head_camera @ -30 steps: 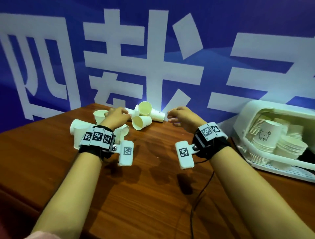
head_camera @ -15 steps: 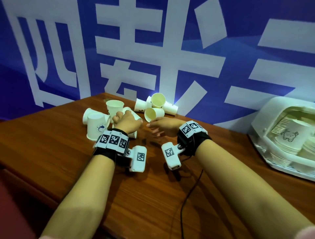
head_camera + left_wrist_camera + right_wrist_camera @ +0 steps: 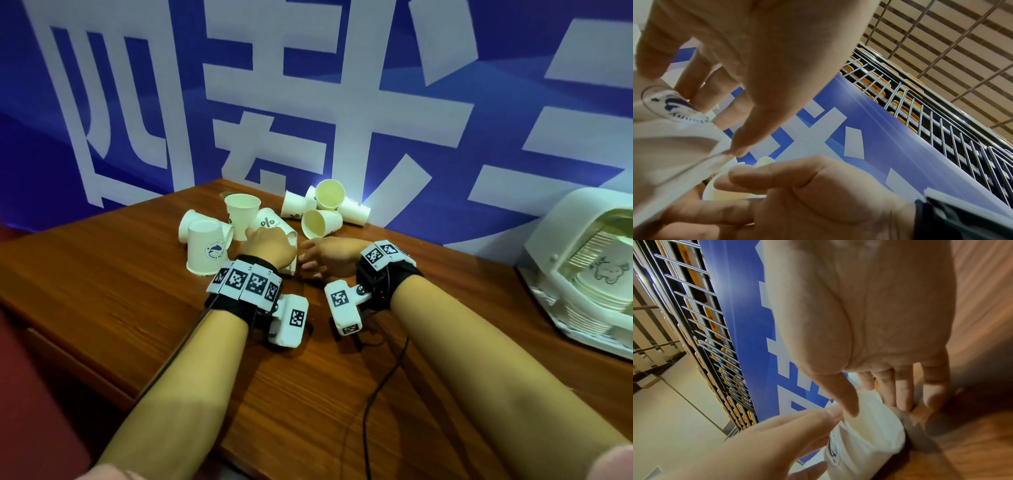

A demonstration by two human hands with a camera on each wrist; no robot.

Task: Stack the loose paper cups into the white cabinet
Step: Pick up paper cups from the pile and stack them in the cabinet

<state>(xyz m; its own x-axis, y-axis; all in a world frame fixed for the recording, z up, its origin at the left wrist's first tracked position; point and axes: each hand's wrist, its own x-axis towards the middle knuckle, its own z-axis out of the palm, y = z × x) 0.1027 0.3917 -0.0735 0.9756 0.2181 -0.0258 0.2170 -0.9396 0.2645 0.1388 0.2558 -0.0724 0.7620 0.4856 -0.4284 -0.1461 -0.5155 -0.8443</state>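
At the lower middle of the head view, just past the two banded wrists, the left grip (image 3: 270,245) and the right grip (image 3: 330,255) meet low over the brown wooden worktop (image 3: 102,294). The left grip has its fingers curled round a white paper cup with a round blue print (image 3: 869,436), with the thumb on its rim. That cup lies on its side. Its long axis runs across the frame from one grip to the other, and its open mouth is turned toward the right grip. In the right wrist view the right grip's fingers are nearly straight along the outside of the cup wall. Its thumb tip is at the mouth, with no closed hold that I can make out. A second wall seems to sit inside the mouth, perhaps a nested cup, but the blur leaves that unsure.

Just beyond the knuckles, toward the upper middle of the frame, the loose white paper cups (image 3: 322,222) are scattered, some tipped over and some standing. An upturned one with a blue print (image 3: 205,251) is nearest the left grip.

Behind them hangs the blue banner with large white characters (image 3: 308,102).

The white plastic cabinet (image 3: 544,240), already holding stacks, sits at the right edge, well apart from the cup. The right grip is the nearer one to it, so I judge the carry goes rightward.
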